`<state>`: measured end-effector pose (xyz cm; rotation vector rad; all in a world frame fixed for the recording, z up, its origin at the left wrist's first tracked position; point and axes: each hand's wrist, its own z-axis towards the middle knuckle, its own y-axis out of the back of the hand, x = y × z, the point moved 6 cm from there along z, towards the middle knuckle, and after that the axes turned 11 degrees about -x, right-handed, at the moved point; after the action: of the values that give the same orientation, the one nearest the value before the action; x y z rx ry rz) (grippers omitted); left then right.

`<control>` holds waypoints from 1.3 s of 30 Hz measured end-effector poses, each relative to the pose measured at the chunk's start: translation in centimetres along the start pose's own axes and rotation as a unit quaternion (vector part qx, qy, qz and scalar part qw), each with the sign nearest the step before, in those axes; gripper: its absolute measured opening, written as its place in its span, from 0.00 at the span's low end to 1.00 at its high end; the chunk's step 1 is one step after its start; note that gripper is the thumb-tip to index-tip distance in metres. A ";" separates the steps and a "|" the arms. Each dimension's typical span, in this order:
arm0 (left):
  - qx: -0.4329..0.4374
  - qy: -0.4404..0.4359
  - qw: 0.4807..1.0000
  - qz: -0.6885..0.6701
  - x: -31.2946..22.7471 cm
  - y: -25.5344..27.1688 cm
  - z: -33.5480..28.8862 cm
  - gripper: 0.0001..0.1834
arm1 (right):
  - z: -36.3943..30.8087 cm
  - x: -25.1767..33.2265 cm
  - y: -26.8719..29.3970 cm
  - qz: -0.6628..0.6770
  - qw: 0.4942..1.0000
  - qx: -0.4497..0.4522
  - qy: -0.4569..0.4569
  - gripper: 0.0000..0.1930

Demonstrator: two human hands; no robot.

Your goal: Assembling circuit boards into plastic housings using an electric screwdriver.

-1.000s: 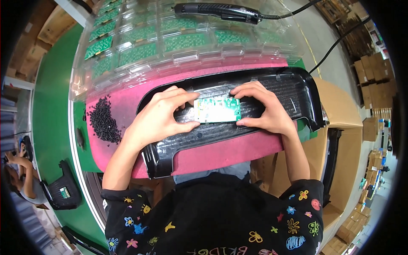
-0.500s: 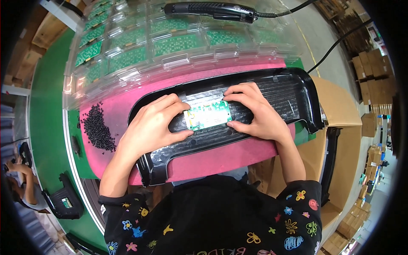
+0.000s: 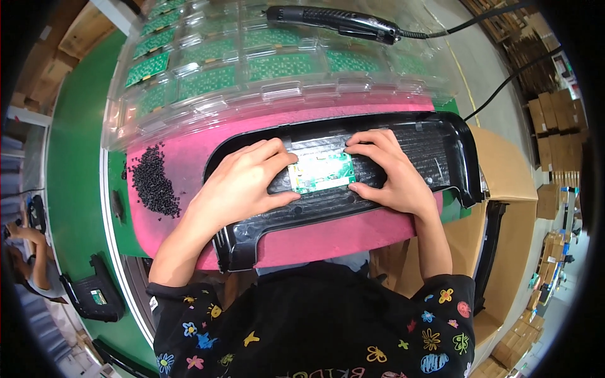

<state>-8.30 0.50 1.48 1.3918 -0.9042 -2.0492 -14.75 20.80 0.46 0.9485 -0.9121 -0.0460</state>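
A green circuit board [image 3: 322,171] with a bright, glaring middle lies in a long black plastic housing [image 3: 416,151]. My left hand [image 3: 249,179] grips the board's left edge, thumb at the near corner and fingers at the far one. At the right edge, my right hand [image 3: 394,173] pinches it the same way. Both forearms reach over the housing's near rim. Whether the board rests flush on the housing floor, I cannot tell.
Small black screws [image 3: 154,183] are heaped left on the pink mat [image 3: 315,242]. Clear plastic trays [image 3: 271,91] of green boards stand behind, a corded black electric screwdriver [image 3: 334,24] on top. A cardboard box [image 3: 504,252] stands right. Another person's arm [image 3: 41,258] shows far left, near another black housing [image 3: 94,293].
The whole scene has shifted slightly right in the view. Both hands keep the same hold on the circuit board, which shows no clear movement within the housing.
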 end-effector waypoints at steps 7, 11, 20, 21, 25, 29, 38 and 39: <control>0.002 -0.023 1.000 0.004 0.3 0.1 -0.6 0.29 | 0.1 0.8 0.6 -0.028 0.999 0.012 -0.029 0.33; 0.006 -0.026 1.000 -0.012 0.5 0.2 -1.1 0.30 | 1.2 2.5 2.4 0.023 0.994 -0.106 -0.034 0.29; -0.024 -0.032 0.999 0.000 0.5 0.5 -1.1 0.22 | 16.6 1.7 0.1 -0.086 0.979 -0.108 -0.149 0.35; -0.013 -0.024 1.000 -0.010 0.3 0.3 -0.8 0.22 | 18.0 -0.7 0.1 -0.130 0.967 -0.140 -0.167 0.37; -0.011 -0.018 1.000 -0.008 0.4 0.0 -0.7 0.21 | 21.0 -4.1 0.1 -0.253 0.938 -0.194 -0.138 0.38; -0.021 -0.010 1.000 -0.007 0.7 0.5 -1.2 0.21 | 19.5 -0.6 1.3 -0.114 0.941 -0.242 -0.207 0.29; -0.034 -0.003 0.999 -0.011 1.0 1.2 -1.1 0.19 | 16.5 2.2 4.6 0.040 0.946 -0.303 -0.106 0.21; -0.029 0.000 0.999 -0.013 1.1 1.0 -1.2 0.19 | 16.9 2.1 4.1 0.012 0.955 -0.278 -0.103 0.22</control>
<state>-7.48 -1.24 1.32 1.3801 -0.8226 -2.0783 -26.44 10.96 9.03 0.4114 -1.0279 -0.3683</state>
